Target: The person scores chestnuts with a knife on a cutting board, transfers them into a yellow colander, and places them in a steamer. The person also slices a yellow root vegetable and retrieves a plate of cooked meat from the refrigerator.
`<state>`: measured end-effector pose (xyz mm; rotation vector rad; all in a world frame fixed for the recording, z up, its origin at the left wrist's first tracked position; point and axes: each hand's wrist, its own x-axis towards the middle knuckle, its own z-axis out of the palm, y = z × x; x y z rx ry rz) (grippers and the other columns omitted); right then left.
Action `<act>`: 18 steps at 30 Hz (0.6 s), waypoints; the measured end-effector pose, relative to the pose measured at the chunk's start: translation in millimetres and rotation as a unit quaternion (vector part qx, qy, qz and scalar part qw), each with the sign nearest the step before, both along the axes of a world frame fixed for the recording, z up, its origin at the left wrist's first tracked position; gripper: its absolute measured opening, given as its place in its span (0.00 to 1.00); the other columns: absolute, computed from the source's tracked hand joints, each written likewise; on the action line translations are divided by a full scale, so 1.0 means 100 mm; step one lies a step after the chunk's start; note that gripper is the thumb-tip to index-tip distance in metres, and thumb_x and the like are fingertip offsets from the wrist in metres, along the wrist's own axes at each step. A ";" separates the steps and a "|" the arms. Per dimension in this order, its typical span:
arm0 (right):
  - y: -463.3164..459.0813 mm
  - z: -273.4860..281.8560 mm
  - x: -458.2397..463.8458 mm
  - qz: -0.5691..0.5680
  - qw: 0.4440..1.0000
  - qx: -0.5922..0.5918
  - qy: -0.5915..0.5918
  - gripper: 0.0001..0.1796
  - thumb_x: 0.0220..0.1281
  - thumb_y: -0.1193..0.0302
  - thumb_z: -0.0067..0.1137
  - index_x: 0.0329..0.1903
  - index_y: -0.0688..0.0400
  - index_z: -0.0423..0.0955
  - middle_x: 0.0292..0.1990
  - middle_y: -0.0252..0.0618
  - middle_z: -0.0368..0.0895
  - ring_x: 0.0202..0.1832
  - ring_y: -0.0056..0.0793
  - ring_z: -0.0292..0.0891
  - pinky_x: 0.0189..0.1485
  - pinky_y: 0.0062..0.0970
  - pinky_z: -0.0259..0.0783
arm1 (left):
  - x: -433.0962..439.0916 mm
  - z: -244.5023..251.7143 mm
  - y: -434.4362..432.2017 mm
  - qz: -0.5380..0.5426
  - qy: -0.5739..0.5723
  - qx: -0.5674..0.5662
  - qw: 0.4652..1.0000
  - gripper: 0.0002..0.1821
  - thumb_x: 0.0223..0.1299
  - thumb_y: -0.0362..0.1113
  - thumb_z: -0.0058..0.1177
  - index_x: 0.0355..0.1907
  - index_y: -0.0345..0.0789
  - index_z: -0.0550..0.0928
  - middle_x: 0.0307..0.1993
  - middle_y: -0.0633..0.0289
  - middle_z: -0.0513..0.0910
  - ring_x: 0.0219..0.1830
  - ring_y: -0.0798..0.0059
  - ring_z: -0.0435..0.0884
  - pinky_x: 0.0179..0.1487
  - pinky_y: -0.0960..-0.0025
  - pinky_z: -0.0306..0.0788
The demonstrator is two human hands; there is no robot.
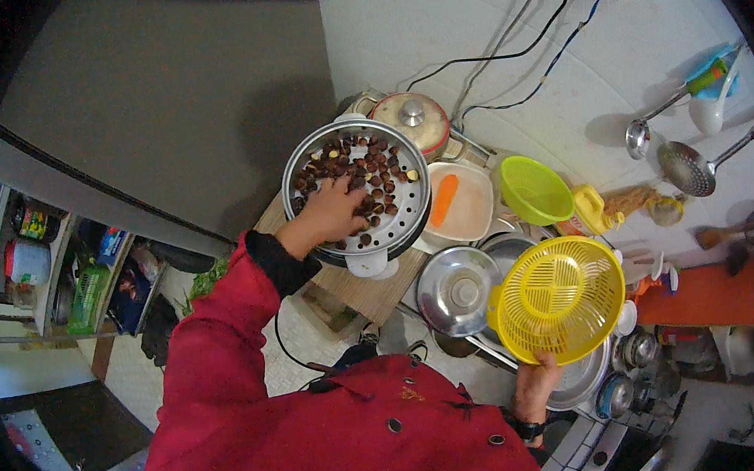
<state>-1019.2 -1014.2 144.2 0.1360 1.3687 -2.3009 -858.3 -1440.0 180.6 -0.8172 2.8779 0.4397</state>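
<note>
My left hand (335, 213) reaches into a metal steamer tray (409, 215) with round holes, its spread fingers touching dark brown chestnuts (380, 160). Whether a fingertip pinches one is hard to see. A few pale yellow pieces (412, 175) lie among them. The tray sits on an electric steamer base at the end of a wooden surface (362, 291). Lower right, my right hand (539, 380) grips the rim of a yellow plastic colander (560, 299), held tilted over metal cookware; no contents show in it.
Beside the steamer are a lidded pot (411, 120), a white dish (476, 202) with a carrot (444, 200), a green basket (536, 189), a yellow bottle (592, 209) and a metal lid (460, 291). Ladles (638, 137) and a skimmer (686, 168) hang on the wall. Shelves (45, 284) stand at left.
</note>
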 end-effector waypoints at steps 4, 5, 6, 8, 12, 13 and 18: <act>0.04 0.04 0.01 -0.008 1.000 -0.003 0.021 0.38 0.46 0.85 0.43 0.67 0.64 0.57 0.61 0.43 0.68 0.62 0.40 0.67 0.66 0.40 0.63 | -0.04 -0.29 0.16 -0.149 0.044 0.111 0.982 0.25 0.60 0.37 0.55 0.60 0.33 0.71 0.61 0.46 0.69 0.61 0.44 0.68 0.63 0.55 0.65; 0.08 0.03 0.00 -0.016 1.000 0.000 0.016 0.38 0.46 0.85 0.43 0.67 0.64 0.57 0.61 0.43 0.68 0.62 0.40 0.67 0.66 0.40 0.63 | -0.04 -0.29 0.14 -0.145 0.067 0.130 0.979 0.24 0.60 0.36 0.54 0.59 0.33 0.72 0.60 0.46 0.70 0.60 0.45 0.69 0.63 0.56 0.66; 0.12 0.02 -0.01 -0.020 1.000 0.000 0.010 0.38 0.46 0.85 0.43 0.67 0.64 0.57 0.61 0.43 0.68 0.62 0.40 0.67 0.66 0.40 0.63 | -0.05 -0.22 0.11 -0.141 0.090 0.149 0.975 0.23 0.60 0.35 0.54 0.58 0.32 0.73 0.59 0.46 0.71 0.59 0.47 0.70 0.63 0.57 0.66; 0.21 0.01 -0.03 -0.030 1.000 0.000 -0.001 0.38 0.46 0.85 0.43 0.67 0.64 0.57 0.61 0.44 0.68 0.62 0.40 0.67 0.66 0.40 0.63 | -0.07 -0.13 -0.01 -0.134 0.099 0.113 0.979 0.18 0.60 0.31 0.52 0.53 0.31 0.76 0.53 0.48 0.76 0.56 0.52 0.74 0.59 0.58 0.68; 0.33 -0.07 -0.10 -0.017 1.000 -0.007 0.005 0.37 0.46 0.84 0.43 0.66 0.63 0.57 0.60 0.44 0.69 0.61 0.44 0.69 0.62 0.46 0.69 | -0.42 -0.11 -0.40 -0.094 -0.119 0.149 0.977 0.20 0.55 0.29 0.51 0.53 0.32 0.77 0.52 0.46 0.76 0.56 0.49 0.74 0.56 0.55 0.69; 0.31 -0.07 -0.11 -0.009 1.000 -0.011 0.005 0.37 0.46 0.84 0.43 0.66 0.63 0.57 0.60 0.44 0.69 0.61 0.44 0.69 0.62 0.46 0.69 | -0.43 -0.27 -0.52 -0.104 -0.099 0.140 0.980 0.21 0.55 0.29 0.51 0.53 0.32 0.76 0.54 0.45 0.75 0.56 0.49 0.73 0.56 0.55 0.68; 0.39 -0.02 -0.14 0.000 1.000 -0.010 0.001 0.38 0.46 0.84 0.43 0.67 0.62 0.57 0.61 0.44 0.69 0.62 0.44 0.68 0.63 0.46 0.68 | -0.53 -0.48 -0.79 -0.174 0.112 0.068 0.976 0.27 0.53 0.29 0.54 0.60 0.35 0.74 0.60 0.43 0.70 0.60 0.47 0.70 0.64 0.58 0.65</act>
